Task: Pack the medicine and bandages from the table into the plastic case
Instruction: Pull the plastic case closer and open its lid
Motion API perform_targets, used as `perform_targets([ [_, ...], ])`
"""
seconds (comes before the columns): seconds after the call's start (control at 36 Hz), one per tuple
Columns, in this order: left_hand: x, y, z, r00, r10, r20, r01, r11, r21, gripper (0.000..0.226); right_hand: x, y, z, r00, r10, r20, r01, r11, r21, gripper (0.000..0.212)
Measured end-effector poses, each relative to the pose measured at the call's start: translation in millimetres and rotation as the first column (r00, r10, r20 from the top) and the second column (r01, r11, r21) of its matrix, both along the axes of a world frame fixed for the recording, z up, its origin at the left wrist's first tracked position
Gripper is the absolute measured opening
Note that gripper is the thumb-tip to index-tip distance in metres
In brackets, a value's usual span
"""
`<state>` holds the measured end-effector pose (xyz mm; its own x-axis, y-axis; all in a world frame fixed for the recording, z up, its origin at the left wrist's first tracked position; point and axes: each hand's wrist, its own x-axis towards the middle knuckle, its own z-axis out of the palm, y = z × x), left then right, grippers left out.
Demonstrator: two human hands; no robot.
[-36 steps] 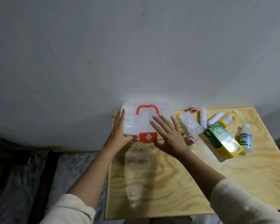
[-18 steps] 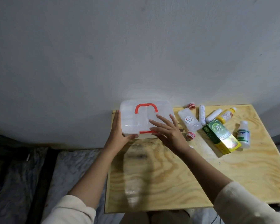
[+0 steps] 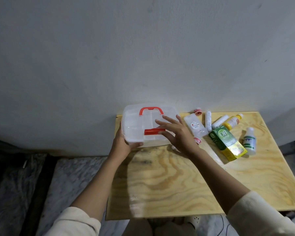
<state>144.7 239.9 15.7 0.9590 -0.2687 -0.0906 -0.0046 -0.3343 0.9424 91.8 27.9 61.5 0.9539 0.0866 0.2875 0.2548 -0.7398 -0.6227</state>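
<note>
Head view: hands on the case

Clear plastic case [image 3: 143,128] with red handle [image 3: 150,110] sits at the plywood table [image 3: 177,176] back-left corner. Left hand [image 3: 122,145] grips its corner; right hand [image 3: 179,135] rests fingers spread on the lid. Green box [image 3: 226,142], bottles, rolls lie right.

Case [image 3: 150,126]: one; bottles [image 3: 232,121]: two; tape rolls [image 3: 197,111]: two.

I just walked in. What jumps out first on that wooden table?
Probably the clear plastic case with its red handle, at the table's far left by the wall, with the left hand gripping its corner and the right hand at its red latch. Right of it lies a bright green and yellow box among small bottles.
</note>
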Motion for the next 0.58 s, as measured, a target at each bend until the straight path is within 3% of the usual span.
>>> perform_targets([
  [0.14,-7,1,4,0.998,-0.045,-0.033,0.044,0.999,-0.017,0.076,8,1,21,1.0,-0.028,-0.011,0.029,0.998,0.06,0.028],
  [0.36,-9,5,4,0.994,-0.061,-0.093,0.067,0.995,0.07,0.115,25,-2,47,0.998,-0.056,0.026,0.053,0.993,0.106,0.03],
  [0.58,-15,3,0,0.992,-0.009,-0.126,0.027,0.99,0.137,0.106,46,-5,59,0.995,-0.084,0.06,0.071,0.98,0.186,0.032],
])
